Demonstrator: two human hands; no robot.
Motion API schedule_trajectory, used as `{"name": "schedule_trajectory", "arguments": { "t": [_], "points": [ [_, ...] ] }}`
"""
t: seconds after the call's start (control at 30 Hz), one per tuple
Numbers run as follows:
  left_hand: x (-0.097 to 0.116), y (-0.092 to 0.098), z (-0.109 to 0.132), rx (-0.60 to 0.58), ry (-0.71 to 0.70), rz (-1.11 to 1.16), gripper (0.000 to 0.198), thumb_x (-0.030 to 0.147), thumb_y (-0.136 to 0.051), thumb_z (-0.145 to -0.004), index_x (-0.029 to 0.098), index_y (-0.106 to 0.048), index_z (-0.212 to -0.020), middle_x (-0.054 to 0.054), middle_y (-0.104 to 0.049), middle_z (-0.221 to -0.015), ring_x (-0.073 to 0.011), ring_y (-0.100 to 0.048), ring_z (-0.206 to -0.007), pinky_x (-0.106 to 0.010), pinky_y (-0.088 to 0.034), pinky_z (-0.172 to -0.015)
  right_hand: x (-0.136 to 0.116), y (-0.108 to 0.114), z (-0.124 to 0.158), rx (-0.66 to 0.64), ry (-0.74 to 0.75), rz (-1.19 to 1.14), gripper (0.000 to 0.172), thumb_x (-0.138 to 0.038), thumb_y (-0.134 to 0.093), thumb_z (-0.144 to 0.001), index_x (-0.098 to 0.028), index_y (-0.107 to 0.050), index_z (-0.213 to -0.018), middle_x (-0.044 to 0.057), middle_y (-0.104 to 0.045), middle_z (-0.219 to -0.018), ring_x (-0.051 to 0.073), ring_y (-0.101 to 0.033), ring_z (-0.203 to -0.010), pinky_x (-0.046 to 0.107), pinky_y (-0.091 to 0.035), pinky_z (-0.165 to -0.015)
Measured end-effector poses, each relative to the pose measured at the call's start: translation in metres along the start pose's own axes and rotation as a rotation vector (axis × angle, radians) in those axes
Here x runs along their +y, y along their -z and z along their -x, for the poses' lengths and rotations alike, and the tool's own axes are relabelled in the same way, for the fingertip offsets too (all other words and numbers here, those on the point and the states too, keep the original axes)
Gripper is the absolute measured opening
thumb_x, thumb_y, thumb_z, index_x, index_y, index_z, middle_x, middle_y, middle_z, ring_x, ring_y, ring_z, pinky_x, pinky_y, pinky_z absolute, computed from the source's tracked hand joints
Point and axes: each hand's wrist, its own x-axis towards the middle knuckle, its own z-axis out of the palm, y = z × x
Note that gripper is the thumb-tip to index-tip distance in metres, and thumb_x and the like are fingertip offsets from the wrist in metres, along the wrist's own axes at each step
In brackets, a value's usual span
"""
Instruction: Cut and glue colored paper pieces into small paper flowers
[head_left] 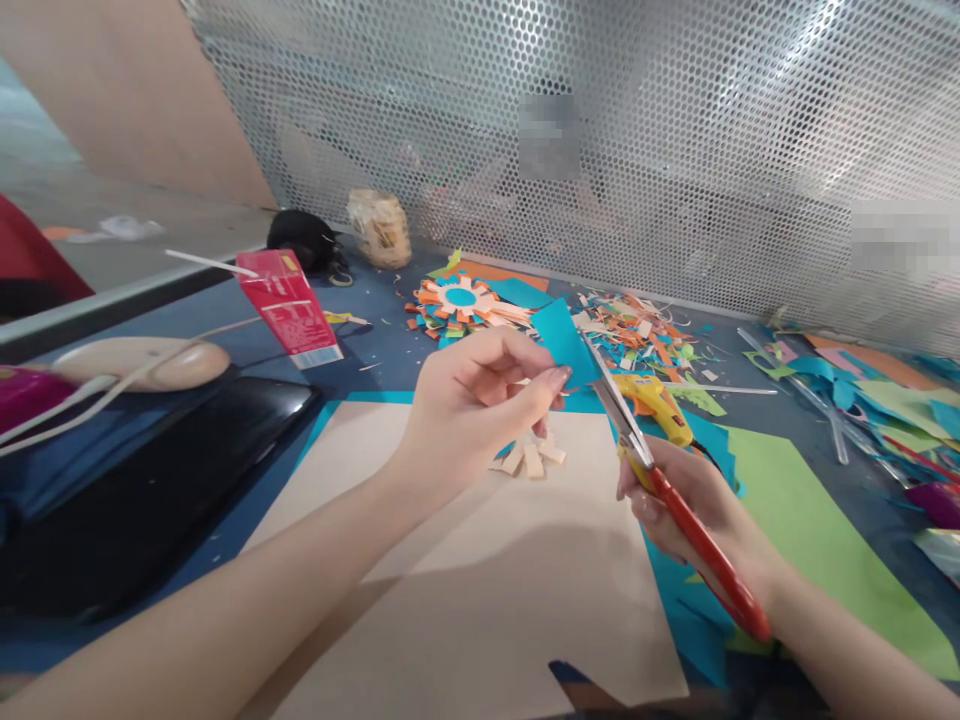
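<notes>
My left hand (487, 400) pinches a small piece of blue paper (562, 335) between thumb and fingers. In my right hand (690, 500) is a pair of scissors (675, 510) with red handles, its metal blades pointing up and left beside the paper's right edge. Whether the blades touch the paper I cannot tell. Below my left hand a cream paper flower with cut strips (532, 460) lies on a large cream sheet (480, 610), partly hidden by the fingers. Just beyond the scissors lies a yellow glue gun (652, 405).
A layered paper flower (457, 300) and a heap of paper snippets (637, 325) lie at the back, before a perforated metal panel (675, 150). On the left are a pink drink carton (289, 310) and a black phone-like slab (165, 490). Green paper (810, 520) lies right.
</notes>
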Motion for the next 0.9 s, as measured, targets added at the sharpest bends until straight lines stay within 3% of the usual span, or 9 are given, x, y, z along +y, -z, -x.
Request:
{"name": "schedule_trajectory", "arguments": {
  "t": [0.57,0.9],
  "points": [
    [-0.0066,0.0034,-0.001,-0.036,-0.01,0.008,0.012,0.013,-0.065,-0.07,0.017,-0.056,-0.063,0.004,-0.058,-0.054,-0.0079,-0.054,-0.04,-0.021,-0.046,-0.039,-0.0011,-0.0006,-0.0013,0.058,0.012,0.09,0.042,-0.059,-0.051,-0.077,-0.021,-0.035,-0.067,-0.009,-0.031,-0.047,0.004,-0.027,-0.037,0.021,-0.019,-0.036],
    [-0.0072,0.0037,-0.0017,-0.04,0.007,0.032,0.012,0.015,-0.066,-0.07,0.017,-0.056,-0.063,0.004,-0.057,-0.053,-0.0078,-0.054,-0.041,-0.02,-0.046,-0.04,0.0004,-0.0014,-0.0005,0.054,0.005,0.058,0.037,-0.048,-0.056,-0.079,-0.022,-0.034,-0.066,-0.011,-0.031,-0.043,0.004,-0.027,-0.032,0.02,-0.018,-0.034]
  ]
}}
